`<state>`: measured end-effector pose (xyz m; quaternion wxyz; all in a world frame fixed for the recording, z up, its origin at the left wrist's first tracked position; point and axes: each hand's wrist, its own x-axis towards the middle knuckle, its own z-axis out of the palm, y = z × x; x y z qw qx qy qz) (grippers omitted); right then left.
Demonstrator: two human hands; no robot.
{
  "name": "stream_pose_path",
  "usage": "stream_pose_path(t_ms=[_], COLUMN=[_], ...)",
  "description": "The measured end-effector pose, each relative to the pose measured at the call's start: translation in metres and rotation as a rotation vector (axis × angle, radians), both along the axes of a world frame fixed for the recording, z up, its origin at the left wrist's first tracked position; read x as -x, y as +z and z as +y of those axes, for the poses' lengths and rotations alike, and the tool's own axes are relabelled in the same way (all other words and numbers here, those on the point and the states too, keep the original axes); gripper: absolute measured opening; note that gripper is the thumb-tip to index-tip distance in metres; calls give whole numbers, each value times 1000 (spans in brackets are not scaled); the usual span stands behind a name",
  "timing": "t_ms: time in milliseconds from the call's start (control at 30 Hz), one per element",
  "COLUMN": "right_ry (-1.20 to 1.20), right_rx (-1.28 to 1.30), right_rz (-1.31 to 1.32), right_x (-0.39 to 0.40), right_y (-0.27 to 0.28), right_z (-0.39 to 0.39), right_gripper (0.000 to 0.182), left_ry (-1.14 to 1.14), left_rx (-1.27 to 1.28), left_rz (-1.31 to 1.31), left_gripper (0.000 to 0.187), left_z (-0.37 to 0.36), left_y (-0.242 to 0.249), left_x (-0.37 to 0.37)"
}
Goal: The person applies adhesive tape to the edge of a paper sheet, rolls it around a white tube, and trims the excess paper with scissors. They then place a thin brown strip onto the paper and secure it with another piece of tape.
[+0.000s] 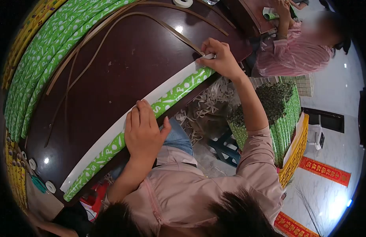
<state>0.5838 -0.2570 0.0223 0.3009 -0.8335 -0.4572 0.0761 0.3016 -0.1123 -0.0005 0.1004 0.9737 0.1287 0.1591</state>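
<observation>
A long green sheet (167, 98) with white print and a white border lies partly rolled along the dark table's near edge. My left hand (143, 128) rests flat on its middle, palm down, thumb held apart. At the far right end, my right hand (220, 59) pinches the sheet's white edge between thumb and fingers. A thin brown strip (171, 29) curves over the table and ends by my right fingertips; whether they hold it too is unclear.
Green printed rolls (44, 59) line the table's left side, with yellow ones beyond. Tape rolls (50, 187) and teal scissors (38, 183) lie at lower left. A person in pink (285, 55) sits at upper right. A yellow basket (295, 158) stands at right.
</observation>
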Motion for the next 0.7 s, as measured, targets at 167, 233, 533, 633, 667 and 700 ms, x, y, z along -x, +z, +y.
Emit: stream_pose_path(t_ms=[167,233,533,633,667,700], right_ry=[-5,-21,-105,-135,-128,-149], right_rx=[20,41,106,88,83,99], right_rz=[-76,-70,-94,-182,-181,-164], right_x=[2,2,18,31,35,39], right_y=[-1,-1,8,4,3,2], right_z=[0,0,3,11,14,17], right_gripper=[35,35,33,31,31,30], left_ry=[0,2,-56,-69,-62,-52], left_rx=[-15,-21,87,40,35,71], left_rz=[-5,-10,-29,-31,-30,-19], left_gripper=[61,60,49,52,52,52], left_z=[0,0,6,15,19,23], left_y=[-1,0,2,4,5,6], left_x=[0,0,9,18,22,26])
